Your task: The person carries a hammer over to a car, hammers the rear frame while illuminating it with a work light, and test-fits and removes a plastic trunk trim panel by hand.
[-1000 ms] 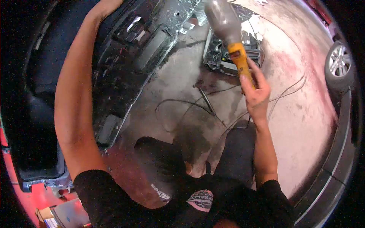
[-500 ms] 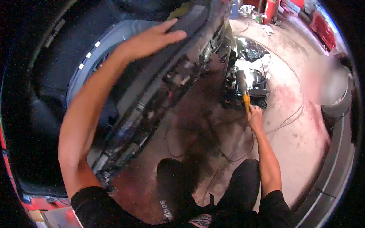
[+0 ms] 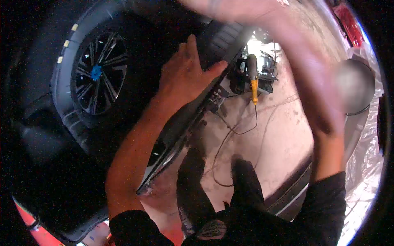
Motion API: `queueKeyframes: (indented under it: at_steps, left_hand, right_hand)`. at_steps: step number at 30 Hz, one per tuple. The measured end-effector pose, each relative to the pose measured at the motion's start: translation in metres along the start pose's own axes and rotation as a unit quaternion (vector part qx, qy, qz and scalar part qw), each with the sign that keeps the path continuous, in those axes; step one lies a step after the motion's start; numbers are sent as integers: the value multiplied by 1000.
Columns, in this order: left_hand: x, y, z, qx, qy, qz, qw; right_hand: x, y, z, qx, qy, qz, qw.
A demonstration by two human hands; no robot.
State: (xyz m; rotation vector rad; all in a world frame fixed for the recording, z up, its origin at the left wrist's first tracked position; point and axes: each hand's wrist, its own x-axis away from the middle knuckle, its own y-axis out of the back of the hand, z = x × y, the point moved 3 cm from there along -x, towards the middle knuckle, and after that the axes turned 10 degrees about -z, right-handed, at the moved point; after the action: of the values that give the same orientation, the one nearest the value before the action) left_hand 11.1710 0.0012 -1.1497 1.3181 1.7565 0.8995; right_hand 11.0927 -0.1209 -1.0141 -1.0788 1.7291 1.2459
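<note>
My left hand [image 3: 184, 74] lies with fingers and thumb spread over a long dark car panel [image 3: 217, 43], which looks like a bumper. Blurred by motion, my right hand [image 3: 205, 6] reaches across the far end of this panel; its fingers are smeared or cut off at the top edge. A corded work light [image 3: 253, 80] with a yellow handle and grey head rests beyond the panel, against a black assembly with a brightly lit area. Its cable [image 3: 240, 132] curls over the floor. Neither hand is on the light.
Left of the panel is a car wheel [image 3: 102, 76] with a blue centre, inside a grey arch marked with pale tape pieces. A black strip-like part [image 3: 289, 192] lies on the floor at the right, near crinkled clear plastic sheeting [image 3: 365, 164]. A round object [image 3: 355, 86] stands behind it.
My right hand has let go of the work light and swung up and left to the panel's far end. The panel and my view have shifted, showing more of the wheel.
</note>
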Motion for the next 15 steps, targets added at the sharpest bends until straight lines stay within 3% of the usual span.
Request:
queueKeyframes:
  at_steps: [1,2,4,7,10,15]
  left_hand:
    - [1,-2,-1,0,-16,-24,1000]
    - [2,-2,-3,6,0,1,1000]
    - [-3,3,-5,6,39,29,999]
    - [18,4,-9,13,62,30,998]
    - [29,-5,-5,-10,53,-2,999]
    - [42,-5,-28,-25,27,-21,999]
  right_hand:
    - [61,-26,12,-81,-150,45,984]
    - [103,-34,17,-67,-191,237,950]
    - [110,-41,9,-106,-289,309,900]
    - [127,-51,29,-32,-183,242,952]
    - [121,-48,38,-67,-191,329,922]
    - [122,-26,37,-57,-265,325,906]
